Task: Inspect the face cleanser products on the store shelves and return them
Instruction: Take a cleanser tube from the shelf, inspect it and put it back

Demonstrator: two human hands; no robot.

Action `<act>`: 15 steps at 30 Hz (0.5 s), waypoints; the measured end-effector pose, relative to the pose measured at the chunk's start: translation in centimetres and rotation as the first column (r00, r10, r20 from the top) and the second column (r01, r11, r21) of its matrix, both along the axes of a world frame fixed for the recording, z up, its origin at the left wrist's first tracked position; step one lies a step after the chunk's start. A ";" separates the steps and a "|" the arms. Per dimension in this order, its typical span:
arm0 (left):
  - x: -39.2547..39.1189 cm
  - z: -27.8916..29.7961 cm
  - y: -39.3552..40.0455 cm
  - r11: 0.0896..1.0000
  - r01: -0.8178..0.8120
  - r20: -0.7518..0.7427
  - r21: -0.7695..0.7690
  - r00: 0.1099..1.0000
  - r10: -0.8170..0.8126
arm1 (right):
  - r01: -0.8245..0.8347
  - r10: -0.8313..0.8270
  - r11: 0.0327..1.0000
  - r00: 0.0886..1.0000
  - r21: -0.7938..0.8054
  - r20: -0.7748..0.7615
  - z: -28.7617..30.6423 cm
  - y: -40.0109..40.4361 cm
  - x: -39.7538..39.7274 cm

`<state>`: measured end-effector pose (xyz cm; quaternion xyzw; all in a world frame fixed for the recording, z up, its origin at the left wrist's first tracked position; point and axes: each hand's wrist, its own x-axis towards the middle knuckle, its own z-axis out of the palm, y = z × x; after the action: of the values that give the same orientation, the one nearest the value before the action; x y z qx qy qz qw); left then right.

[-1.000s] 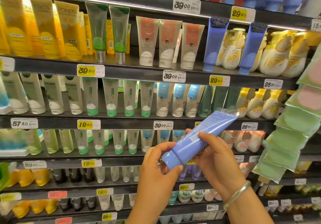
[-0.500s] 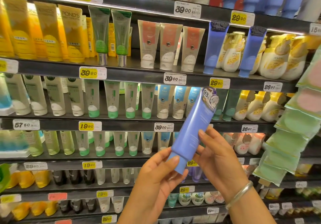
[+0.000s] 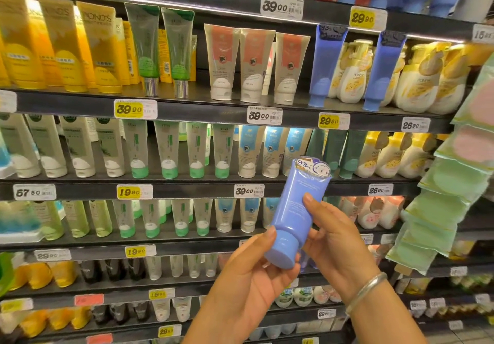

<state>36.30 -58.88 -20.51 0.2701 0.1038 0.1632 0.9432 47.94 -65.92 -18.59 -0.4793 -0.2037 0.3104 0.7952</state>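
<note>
A blue cleanser tube point(image 3: 294, 210) stands nearly upright in front of the shelves, cap down, its crimped end with a "93%" sticker on top. My left hand point(image 3: 248, 282) cradles the round cap from below and the left. My right hand point(image 3: 339, 242), with a silver bangle on the wrist, grips the tube's right side, thumb across its front. Two matching blue tubes point(image 3: 324, 65) stand cap down on the upper shelf point(image 3: 213, 108), with a gap of pump bottles between them.
Dark shelves hold rows of tubes: yellow ones point(image 3: 61, 47) at upper left, green ones point(image 3: 160, 49), pink-and-white ones point(image 3: 254, 63). Cream pump bottles point(image 3: 417, 82) stand at upper right. A hanging strip of green and pink packets point(image 3: 449, 183) juts out at the right edge.
The tube has swung from lying slanted to almost upright, its front label now facing me. Both hands shifted their grip, the left moving under the cap.
</note>
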 end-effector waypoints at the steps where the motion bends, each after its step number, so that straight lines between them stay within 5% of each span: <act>1: 0.4 -0.1 0.0 1.000 0.012 -0.001 0.017 1.000 -0.012 | 0.010 -0.010 1.000 1.000 -0.003 -0.002 0.1 -0.2 0.2; 15: 10.5 2.4 0.2 0.900 -0.019 0.006 0.436 1.000 0.018 | 0.214 -0.229 0.972 0.949 0.092 0.216 3.5 -1.6 8.5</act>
<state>46.80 -58.67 -18.10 0.4731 0.0664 0.1916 0.8574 56.44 -67.52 -15.08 -0.5043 -0.2476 0.1558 0.8125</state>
